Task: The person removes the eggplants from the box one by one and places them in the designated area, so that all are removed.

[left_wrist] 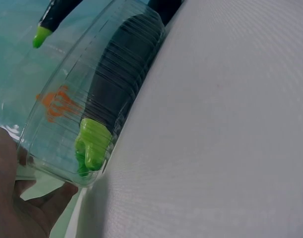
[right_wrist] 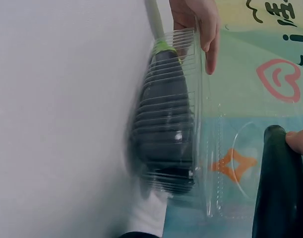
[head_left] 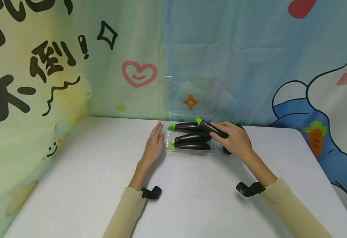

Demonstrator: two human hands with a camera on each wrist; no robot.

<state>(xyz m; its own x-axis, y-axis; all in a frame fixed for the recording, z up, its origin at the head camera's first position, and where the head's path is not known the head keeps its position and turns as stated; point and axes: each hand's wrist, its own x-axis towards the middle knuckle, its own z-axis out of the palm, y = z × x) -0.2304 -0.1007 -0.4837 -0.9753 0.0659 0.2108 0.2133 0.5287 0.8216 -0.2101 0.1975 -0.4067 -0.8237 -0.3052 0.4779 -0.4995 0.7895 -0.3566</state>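
A clear plastic clamshell box (head_left: 166,137) stands near the table's back edge, its lid (head_left: 173,96) raised. Three dark eggplants lie in it: a back one (head_left: 186,126), a middle one (head_left: 192,137) and a front one (head_left: 191,146). Over the box's right part, my right hand (head_left: 234,138) grips another eggplant (head_left: 210,127), its green cap pointing left and away. The right wrist view shows this eggplant's dark end (right_wrist: 280,183) beside a fingertip. My left hand (head_left: 154,143) touches the box's left end with fingers straight; the left wrist view shows that hand (left_wrist: 30,203) at the box corner.
More dark eggplant (head_left: 227,151) shows beside and behind the right hand, mostly hidden by it. A white cloth covers the table (head_left: 188,191). Directly behind the table hangs a printed curtain (head_left: 143,39).
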